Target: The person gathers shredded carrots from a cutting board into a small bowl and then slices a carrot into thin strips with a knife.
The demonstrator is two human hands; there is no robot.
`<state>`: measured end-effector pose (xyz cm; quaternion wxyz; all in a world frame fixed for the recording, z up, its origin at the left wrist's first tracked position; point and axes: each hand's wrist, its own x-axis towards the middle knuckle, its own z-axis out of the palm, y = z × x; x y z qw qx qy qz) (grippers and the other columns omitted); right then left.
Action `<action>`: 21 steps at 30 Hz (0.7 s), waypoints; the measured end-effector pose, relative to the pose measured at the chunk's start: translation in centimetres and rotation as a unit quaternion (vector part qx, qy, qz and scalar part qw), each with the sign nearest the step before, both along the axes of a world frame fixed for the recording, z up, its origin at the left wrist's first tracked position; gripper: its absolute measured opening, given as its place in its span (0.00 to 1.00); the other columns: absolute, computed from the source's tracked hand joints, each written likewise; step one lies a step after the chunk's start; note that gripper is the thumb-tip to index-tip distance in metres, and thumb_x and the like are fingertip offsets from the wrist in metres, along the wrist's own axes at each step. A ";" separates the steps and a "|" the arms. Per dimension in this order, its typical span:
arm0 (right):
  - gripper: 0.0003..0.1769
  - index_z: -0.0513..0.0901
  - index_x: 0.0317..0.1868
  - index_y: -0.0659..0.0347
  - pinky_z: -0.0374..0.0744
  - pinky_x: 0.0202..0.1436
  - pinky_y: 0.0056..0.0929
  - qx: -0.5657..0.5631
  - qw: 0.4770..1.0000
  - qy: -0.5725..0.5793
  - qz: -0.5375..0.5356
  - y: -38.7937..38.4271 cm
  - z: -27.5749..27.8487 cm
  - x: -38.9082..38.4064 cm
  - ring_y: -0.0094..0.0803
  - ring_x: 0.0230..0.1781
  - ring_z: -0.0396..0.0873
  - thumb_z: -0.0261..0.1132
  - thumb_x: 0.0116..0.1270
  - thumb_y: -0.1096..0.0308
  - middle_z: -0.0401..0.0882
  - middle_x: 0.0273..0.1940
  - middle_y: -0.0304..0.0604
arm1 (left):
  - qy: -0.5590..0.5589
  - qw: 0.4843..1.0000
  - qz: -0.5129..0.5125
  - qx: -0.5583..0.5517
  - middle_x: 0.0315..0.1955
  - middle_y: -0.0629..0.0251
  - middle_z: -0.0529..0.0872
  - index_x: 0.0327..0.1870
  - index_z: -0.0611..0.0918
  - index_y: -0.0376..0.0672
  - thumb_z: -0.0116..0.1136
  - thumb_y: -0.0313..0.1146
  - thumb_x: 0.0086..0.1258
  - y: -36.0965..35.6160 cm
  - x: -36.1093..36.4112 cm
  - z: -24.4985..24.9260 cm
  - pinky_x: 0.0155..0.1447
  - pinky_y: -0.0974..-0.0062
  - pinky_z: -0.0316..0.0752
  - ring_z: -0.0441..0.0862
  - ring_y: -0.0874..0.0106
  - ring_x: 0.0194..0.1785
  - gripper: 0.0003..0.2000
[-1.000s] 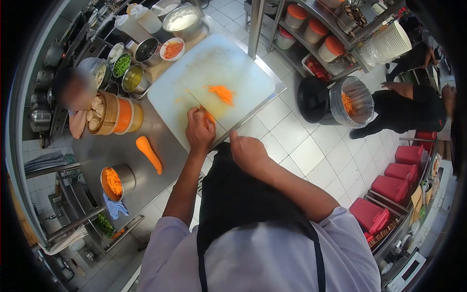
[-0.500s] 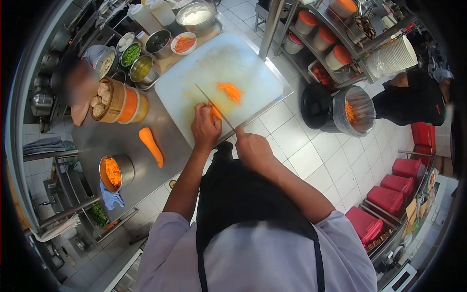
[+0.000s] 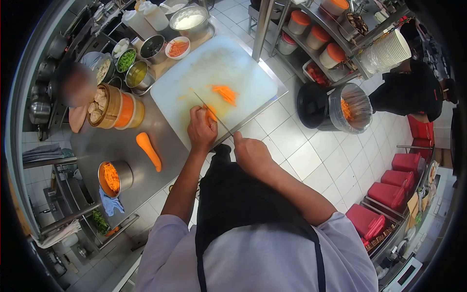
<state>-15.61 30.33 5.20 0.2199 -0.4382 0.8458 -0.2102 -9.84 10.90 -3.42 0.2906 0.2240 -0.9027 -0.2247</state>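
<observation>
My left hand (image 3: 202, 129) is closed on a piece of carrot (image 3: 211, 115) at the near edge of the white cutting board (image 3: 194, 63). My right hand (image 3: 252, 153) grips a knife (image 3: 214, 114), whose blade lies along the right side of that carrot piece. Just beyond the blade, a small pile of cut carrot strips (image 3: 224, 94) rests on the board. To the left, a whole peeled carrot (image 3: 149, 151) lies on the steel table (image 3: 97, 146), beside a metal pot of carrot strips (image 3: 111, 177).
A bamboo steamer (image 3: 113, 107) and several bowls stand left of the board. One person (image 3: 77, 87) is at the far left, another (image 3: 408, 92) at the right near a lined bin (image 3: 357, 109). A shelf (image 3: 321, 63) holds orange-lidded tubs. Red containers (image 3: 367, 224) stand lower right.
The view has shifted slightly, moving most things a little to the left. Both hands keep their holds on the carrot piece and the knife. The person at the right has shifted an arm.
</observation>
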 end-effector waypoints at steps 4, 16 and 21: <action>0.07 0.74 0.45 0.69 0.86 0.35 0.53 0.010 1.000 0.012 -0.001 -1.0 0.0 -0.1 0.58 0.31 0.89 0.60 0.68 0.77 0.87 0.29 0.61 | -0.001 1.000 -0.003 -0.006 0.55 0.48 0.78 0.59 0.78 0.41 0.59 0.29 0.68 -0.3 0.0 -0.2 0.47 0.48 0.83 0.85 0.43 0.47 0.17; 0.07 0.74 0.44 0.67 0.88 0.34 0.47 -0.001 0.999 0.041 0.005 -5.3 -3.7 -1.2 0.54 0.31 0.91 0.63 0.67 0.77 0.88 0.30 0.58 | 0.006 1.000 0.001 -0.001 0.54 0.48 0.78 0.51 0.76 0.41 0.58 0.31 0.67 -0.3 0.0 -0.3 0.45 0.47 0.83 0.85 0.42 0.47 0.13; 0.07 0.75 0.45 0.68 0.87 0.34 0.50 -0.043 0.998 0.047 -0.013 -6.2 -5.5 -1.3 0.55 0.31 0.90 0.59 0.70 0.75 0.88 0.30 0.59 | 0.009 1.000 -0.005 -0.003 0.56 0.48 0.78 0.54 0.77 0.41 0.58 0.31 0.68 0.2 -0.1 0.0 0.47 0.47 0.83 0.85 0.42 0.48 0.14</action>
